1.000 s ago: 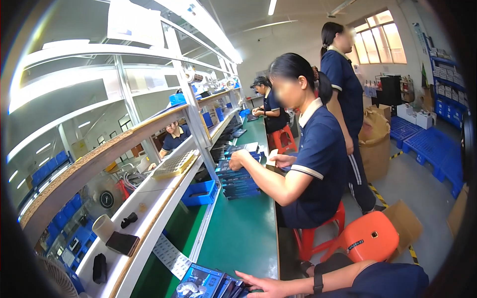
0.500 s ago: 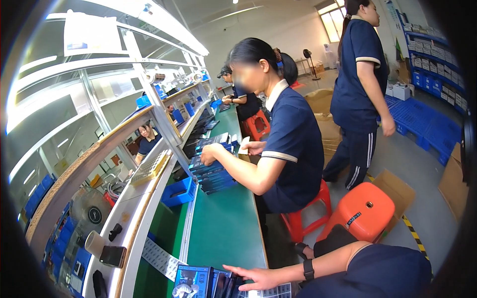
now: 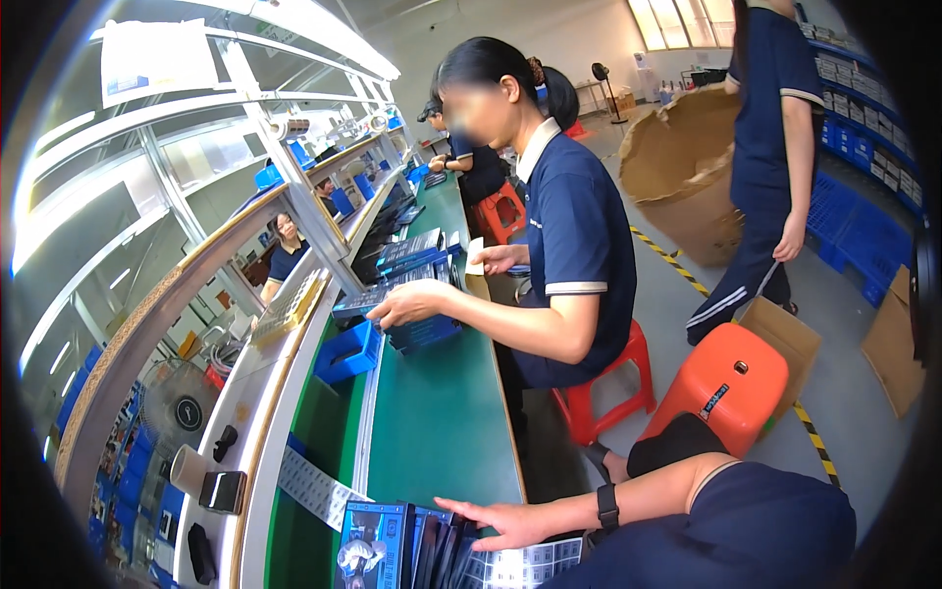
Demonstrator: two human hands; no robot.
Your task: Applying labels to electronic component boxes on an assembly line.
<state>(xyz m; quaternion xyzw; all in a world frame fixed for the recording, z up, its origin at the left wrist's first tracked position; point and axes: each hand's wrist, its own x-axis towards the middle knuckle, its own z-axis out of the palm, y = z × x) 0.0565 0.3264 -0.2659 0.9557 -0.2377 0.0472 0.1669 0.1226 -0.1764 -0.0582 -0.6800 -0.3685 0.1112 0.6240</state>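
My right hand [image 3: 502,523] reaches in from the lower right, a black watch [image 3: 607,506] on its wrist. Its fingers are stretched out and rest along the top edges of several thin dark-blue boxes [image 3: 424,545], which stand leaning in a row. The front box [image 3: 371,550] shows a picture of a white-grey object on blue. Partly under my hand lies a sheet of printed labels [image 3: 530,563]. Another label strip [image 3: 316,488] hangs beside the boxes, over the green surface. My left hand is out of the picture.
Farther along the green bench [image 3: 442,432], a seated co-worker [image 3: 579,226] handles stacked blue boxes [image 3: 417,324]. A blue bin [image 3: 348,353] sits by the rail. The left ledge holds a cup [image 3: 188,471] and a phone [image 3: 224,493]. Orange stools [image 3: 714,381] stand right, near another person [image 3: 775,167].
The view has shifted slightly. The co-worker's left hand is lower, over the stacked boxes. The standing person has turned and appears farther right. My right hand remains on the boxes.
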